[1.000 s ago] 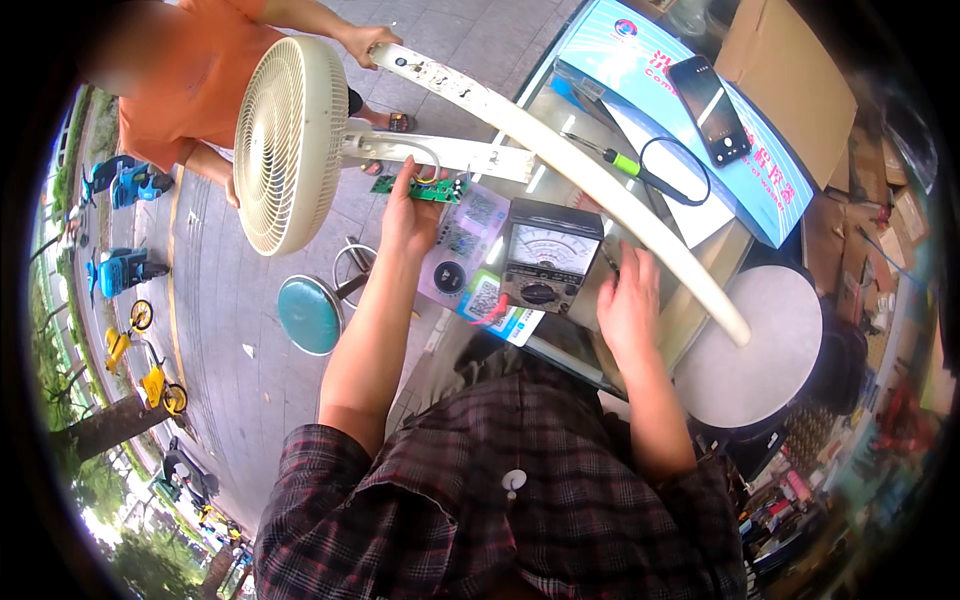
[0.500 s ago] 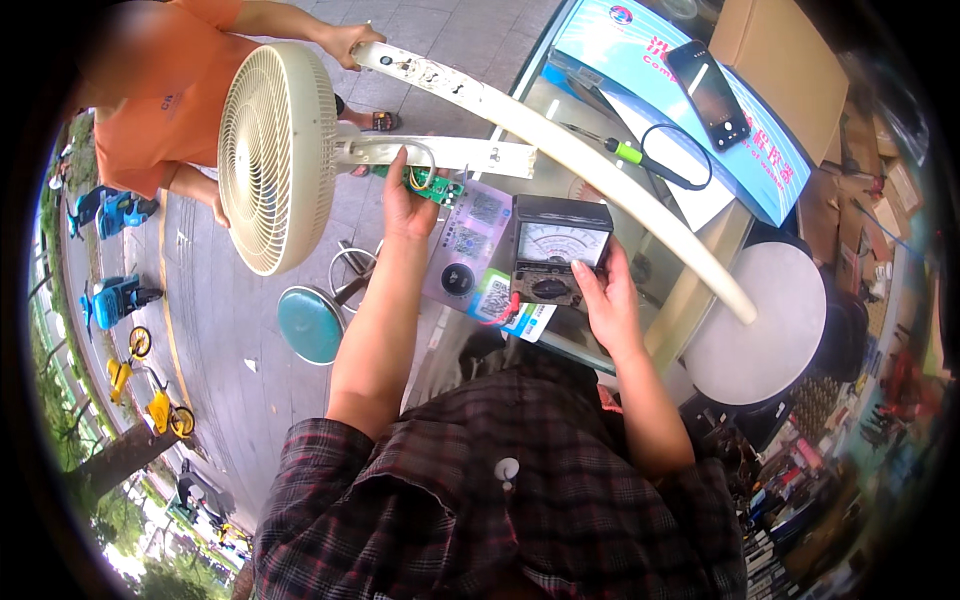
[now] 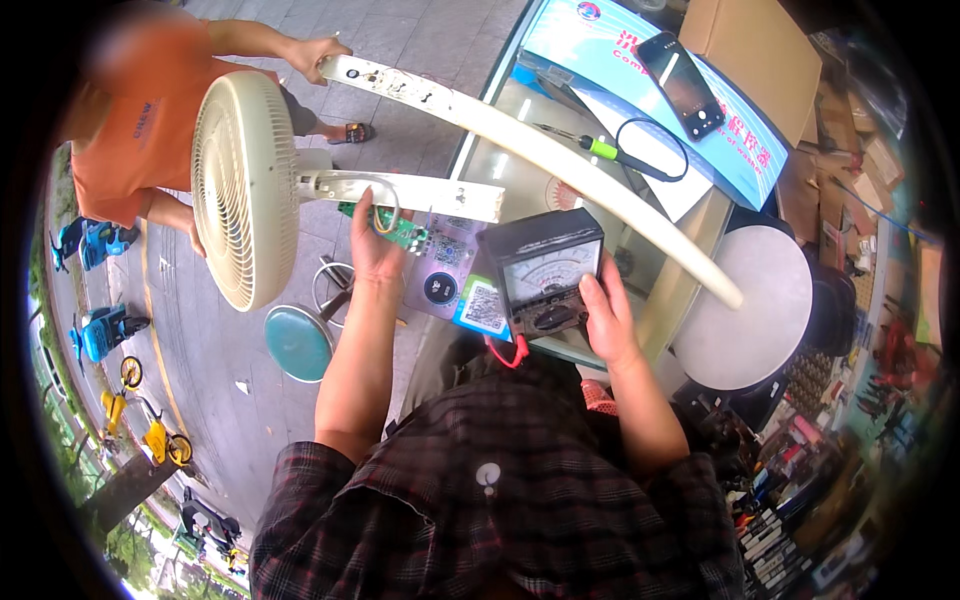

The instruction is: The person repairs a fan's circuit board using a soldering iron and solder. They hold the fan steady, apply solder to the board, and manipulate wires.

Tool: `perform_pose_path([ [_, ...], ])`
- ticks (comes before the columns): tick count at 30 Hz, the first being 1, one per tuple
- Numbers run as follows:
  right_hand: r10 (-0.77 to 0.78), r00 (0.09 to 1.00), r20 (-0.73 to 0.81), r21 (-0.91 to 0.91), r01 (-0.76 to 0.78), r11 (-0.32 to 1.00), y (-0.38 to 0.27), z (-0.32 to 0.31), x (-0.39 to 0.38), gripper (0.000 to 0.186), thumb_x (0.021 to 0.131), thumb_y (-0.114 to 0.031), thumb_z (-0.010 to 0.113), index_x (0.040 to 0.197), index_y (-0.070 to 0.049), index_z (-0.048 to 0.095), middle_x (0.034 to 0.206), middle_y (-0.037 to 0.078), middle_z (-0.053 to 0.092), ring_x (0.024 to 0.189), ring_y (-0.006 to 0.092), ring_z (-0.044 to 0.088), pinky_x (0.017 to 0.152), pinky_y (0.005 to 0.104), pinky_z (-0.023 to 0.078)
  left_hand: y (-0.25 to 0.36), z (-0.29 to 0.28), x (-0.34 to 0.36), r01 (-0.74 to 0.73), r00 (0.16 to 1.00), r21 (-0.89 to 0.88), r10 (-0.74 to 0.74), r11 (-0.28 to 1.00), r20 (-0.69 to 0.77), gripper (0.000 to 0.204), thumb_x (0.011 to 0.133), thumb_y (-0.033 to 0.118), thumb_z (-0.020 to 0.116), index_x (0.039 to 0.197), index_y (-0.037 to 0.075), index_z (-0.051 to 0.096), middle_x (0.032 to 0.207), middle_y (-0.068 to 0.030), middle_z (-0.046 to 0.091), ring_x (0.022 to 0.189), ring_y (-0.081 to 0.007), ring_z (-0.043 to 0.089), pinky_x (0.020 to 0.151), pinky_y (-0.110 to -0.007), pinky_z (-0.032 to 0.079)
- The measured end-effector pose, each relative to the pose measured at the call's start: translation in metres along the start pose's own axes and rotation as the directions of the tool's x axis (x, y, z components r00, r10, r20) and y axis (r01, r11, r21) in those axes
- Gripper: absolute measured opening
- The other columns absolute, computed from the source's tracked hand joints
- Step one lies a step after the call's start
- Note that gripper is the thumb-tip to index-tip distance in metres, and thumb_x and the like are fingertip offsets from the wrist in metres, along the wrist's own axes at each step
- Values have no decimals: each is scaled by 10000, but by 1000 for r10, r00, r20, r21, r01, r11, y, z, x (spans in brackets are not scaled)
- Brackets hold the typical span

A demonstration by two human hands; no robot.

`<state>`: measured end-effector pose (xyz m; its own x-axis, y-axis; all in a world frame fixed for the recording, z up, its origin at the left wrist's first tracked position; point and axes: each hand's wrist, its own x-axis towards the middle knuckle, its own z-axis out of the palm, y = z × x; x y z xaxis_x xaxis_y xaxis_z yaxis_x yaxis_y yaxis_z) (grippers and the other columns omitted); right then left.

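My left hand (image 3: 374, 252) is closed at the edge of a green circuit board (image 3: 405, 234), whose wires run up to the opened white neck (image 3: 415, 190) of an electric fan (image 3: 240, 190). In my right hand (image 3: 612, 318) is a black analog multimeter (image 3: 550, 268), its dial facing up and tilted toward me. The thumb lies on the meter's front edge, and the other fingers are mostly hidden behind it. A red lead (image 3: 518, 352) hangs from its lower left corner. A long, curved white fan column (image 3: 540, 140) passes beyond both hands.
A person in orange (image 3: 150, 130) at the far left grips the column's end and supports the fan head. On the glass counter lie a blue box (image 3: 745, 140), a phone (image 3: 680, 85) and a green-handled tool (image 3: 605, 148). Round stools (image 3: 750, 305) stand right and left (image 3: 298, 343).
The multimeter has come nearer to me, moved slightly left and tilted, and more of its red lead shows. The fan and circuit board sit lower and farther left in view, which has shifted.
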<state>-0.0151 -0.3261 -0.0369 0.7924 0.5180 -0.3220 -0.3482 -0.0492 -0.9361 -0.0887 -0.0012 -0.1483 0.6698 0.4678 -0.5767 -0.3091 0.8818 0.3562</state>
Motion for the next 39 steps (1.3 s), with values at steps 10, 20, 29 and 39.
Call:
perform_pose_path([
  [10,73,995,-75,-155,-84,984,1,-27,8,553,1092,-287,454,1521,45,350,1477,157,486,1370,217,438,1162,343,306,25,-18,-57,-28,998,102,34,994,-54,482,1043,292,557,1427,11,483,1405,-194,566,1327,-313,530,1146,-466,411],
  [20,-118,992,46,-560,124,819,-7,6,19,576,1058,-337,521,1463,53,395,1359,262,532,1296,394,526,1078,408,419,55,-80,-120,-9,1000,240,6,971,13,551,1037,316,546,1483,15,429,1333,-186,608,1252,-301,587,1088,-460,463],
  [29,-69,997,45,-729,80,680,-25,-4,21,565,1049,-381,522,1427,33,455,1305,246,575,1242,408,564,1053,433,438,57,-106,-166,12,992,145,6,989,-122,565,989,274,582,1445,-32,450,1299,-208,610,1203,-327,604,1064,-442,482],
  [39,-231,902,364,-912,395,107,-54,-24,129,405,938,-305,677,1230,-30,623,1165,170,628,1067,374,629,903,445,526,19,-93,-206,-81,992,-113,69,990,-106,794,927,630,539,1513,108,421,1291,-167,622,1172,-341,619,1060,-541,440],
])
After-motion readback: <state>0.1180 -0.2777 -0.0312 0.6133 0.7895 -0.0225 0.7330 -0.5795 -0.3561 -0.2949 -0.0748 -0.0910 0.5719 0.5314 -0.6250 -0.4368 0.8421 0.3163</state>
